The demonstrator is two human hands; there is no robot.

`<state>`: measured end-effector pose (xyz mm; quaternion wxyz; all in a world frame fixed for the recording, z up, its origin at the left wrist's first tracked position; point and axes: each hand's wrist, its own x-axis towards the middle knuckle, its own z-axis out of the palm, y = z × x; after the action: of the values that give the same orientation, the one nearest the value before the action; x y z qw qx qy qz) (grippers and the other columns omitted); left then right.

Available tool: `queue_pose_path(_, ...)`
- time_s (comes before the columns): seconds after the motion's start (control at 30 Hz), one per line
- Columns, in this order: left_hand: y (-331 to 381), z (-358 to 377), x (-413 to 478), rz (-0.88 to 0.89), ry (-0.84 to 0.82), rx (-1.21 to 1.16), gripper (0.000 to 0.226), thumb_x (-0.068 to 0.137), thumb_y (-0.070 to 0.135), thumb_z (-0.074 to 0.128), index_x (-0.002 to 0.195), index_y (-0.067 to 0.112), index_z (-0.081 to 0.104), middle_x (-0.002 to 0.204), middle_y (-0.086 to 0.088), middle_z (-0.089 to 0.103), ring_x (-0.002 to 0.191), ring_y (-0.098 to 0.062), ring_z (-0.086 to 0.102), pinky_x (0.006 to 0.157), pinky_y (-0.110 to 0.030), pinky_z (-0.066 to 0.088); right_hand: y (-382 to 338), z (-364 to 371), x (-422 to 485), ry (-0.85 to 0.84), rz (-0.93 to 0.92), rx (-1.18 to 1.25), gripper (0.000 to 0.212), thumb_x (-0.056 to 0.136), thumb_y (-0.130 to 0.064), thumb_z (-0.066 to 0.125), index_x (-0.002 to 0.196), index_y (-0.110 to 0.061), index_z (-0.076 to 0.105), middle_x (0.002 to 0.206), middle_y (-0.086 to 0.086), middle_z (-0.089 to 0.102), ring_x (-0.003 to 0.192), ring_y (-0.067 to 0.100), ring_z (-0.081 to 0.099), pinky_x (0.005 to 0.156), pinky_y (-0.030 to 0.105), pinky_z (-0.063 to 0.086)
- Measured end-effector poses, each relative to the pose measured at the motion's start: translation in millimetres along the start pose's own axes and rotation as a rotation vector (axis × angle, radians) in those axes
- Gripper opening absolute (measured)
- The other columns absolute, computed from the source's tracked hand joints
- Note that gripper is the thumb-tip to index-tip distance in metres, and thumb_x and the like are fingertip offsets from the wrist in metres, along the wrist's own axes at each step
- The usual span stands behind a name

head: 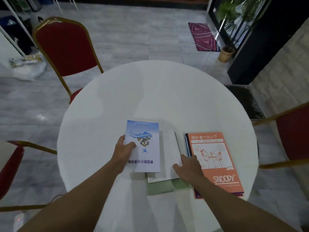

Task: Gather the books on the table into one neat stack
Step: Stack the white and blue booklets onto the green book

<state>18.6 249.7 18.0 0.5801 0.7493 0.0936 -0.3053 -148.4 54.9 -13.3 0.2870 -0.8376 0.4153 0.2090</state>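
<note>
Our left hand (124,149) pinches the pale-blue dolphin-cover booklet (143,146); right hand (187,166), fingers spread flat, steadies the white book (168,153). We square edges before releasing.

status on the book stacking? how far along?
Partly done. Already gathered: a pile under the orange Snoopy notebook on the right. In hand: the left hand grips the blue-and-white booklet, and the right hand rests on the white book, which lies over a green one. Left: merge both groups into one pile on the white table and square the edges.
</note>
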Motion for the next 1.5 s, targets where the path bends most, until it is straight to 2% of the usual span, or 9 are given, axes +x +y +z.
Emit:
queue_pose_path(0.17, -21.2, 49.3, -8.6, 0.007, -0.102, 0.153, 0.046, 0.088, 0.012, 0.053, 0.131, 0.023, 0.042, 0.111, -0.003, 0.062, 0.087, -0.020, 0.062, 0.053, -0.025, 0.048, -7.7, -14.6, 17.3, 0.020, -0.044, 0.345, 0.048, 0.099, -0.030, 0.046, 0.139, -0.005, 0.055, 0.139, 0.023, 0.056, 0.100, 0.024, 0.062, 0.093, 0.038, 0.052)
queue_pose_path(0.23, -34.7, 64.1, -12.9, 0.058, -0.101, 0.344, 0.049, 0.092, 0.014, 0.051, 0.138, 0.013, 0.034, 0.124, -0.011, 0.052, 0.104, -0.027, 0.057, 0.075, -0.032, 0.053, -9.4, -17.0, 23.2, -0.028, -0.076, 0.367, 0.052, 0.101, -0.035, 0.046, 0.141, -0.002, 0.050, 0.139, 0.024, 0.055, 0.110, 0.028, 0.060, 0.099, 0.040, 0.049)
queue_pose_path(0.3, -45.8, 73.9, -17.6, 0.092, -0.042, 0.573, 0.050, 0.095, 0.017, 0.050, 0.138, 0.003, 0.029, 0.129, -0.018, 0.038, 0.117, -0.033, 0.047, 0.092, -0.033, 0.042, -10.4, -17.6, 26.7, -0.110, -0.093, 0.331, 0.068, 0.101, -0.048, 0.048, 0.152, -0.004, 0.039, 0.154, 0.021, 0.042, 0.130, 0.026, 0.049, 0.108, 0.039, 0.040)
queue_pose_path(0.37, -49.3, 80.3, -20.8, 0.124, -0.003, 0.753, 0.049, 0.096, 0.022, 0.051, 0.133, -0.004, 0.031, 0.128, -0.022, 0.034, 0.118, -0.036, 0.043, 0.097, -0.037, 0.038, -10.7, -16.4, 30.3, -0.141, -0.118, 0.288, 0.073, 0.099, -0.051, 0.052, 0.155, -0.007, 0.035, 0.160, 0.017, 0.037, 0.143, 0.030, 0.042, 0.117, 0.042, 0.037)
queue_pose_path(0.47, -52.3, 85.7, -24.1, 0.136, -0.004, 0.940, 0.061, 0.096, 0.035, 0.049, 0.135, -0.007, 0.027, 0.130, -0.020, 0.032, 0.119, -0.033, 0.039, 0.097, -0.036, 0.039, -11.0, -13.1, 35.2, -0.122, -0.165, 0.180, 0.064, 0.099, -0.045, 0.057, 0.148, -0.006, 0.041, 0.148, 0.021, 0.046, 0.133, 0.035, 0.051, 0.110, 0.045, 0.045)
queue_pose_path(0.83, -56.5, 94.3, -24.2, 0.034, 0.032, 0.895, 0.069, 0.101, 0.031, 0.038, 0.149, -0.004, 0.004, 0.139, -0.025, 0.028, 0.126, -0.041, 0.033, 0.108, -0.044, 0.028, -9.1, -13.9, 43.3, -0.090, -0.191, 0.193, 0.053, 0.098, -0.040, 0.059, 0.142, -0.010, 0.053, 0.131, 0.017, 0.060, 0.116, 0.032, 0.062, 0.101, 0.043, 0.052)
queue_pose_path(1.23, -56.1, 14.7, -12.6, -0.025, 0.117, 0.913, 0.065, 0.102, 0.028, 0.037, 0.150, -0.002, 0.005, 0.141, -0.025, 0.026, 0.127, -0.042, 0.032, 0.108, -0.044, 0.028, -74.9, 31.5, 26.4, -0.109, -0.256, 0.197, 0.043, 0.094, -0.040, 0.063, 0.125, -0.010, 0.063, 0.123, 0.017, 0.064, 0.113, 0.033, 0.063, 0.097, 0.041, 0.053)
queue_pose_path(1.43, -53.3, 10.5, -13.6, 0.038, 0.143, 0.966, 0.069, 0.098, 0.026, 0.042, 0.148, -0.007, 0.009, 0.146, -0.026, 0.023, 0.133, -0.040, 0.029, 0.111, -0.043, 0.027, -73.0, 28.7, 30.1, -0.149, -0.250, 0.199, 0.039, 0.095, -0.043, 0.061, 0.113, -0.009, 0.061, 0.120, 0.014, 0.065, 0.112, 0.033, 0.061, 0.095, 0.038, 0.051)
queue_pose_path(1.5, -51.5, 18.2, -16.3, 0.174, 0.225, 1.029, 0.071, 0.094, 0.025, 0.047, 0.148, -0.008, 0.014, 0.149, -0.025, 0.022, 0.137, -0.039, 0.026, 0.116, -0.041, 0.023, -62.7, 20.8, 32.9, -0.145, -0.236, 0.211, 0.053, 0.097, -0.048, 0.057, 0.131, -0.007, 0.057, 0.133, 0.017, 0.058, 0.124, 0.032, 0.057, 0.103, 0.038, 0.047)
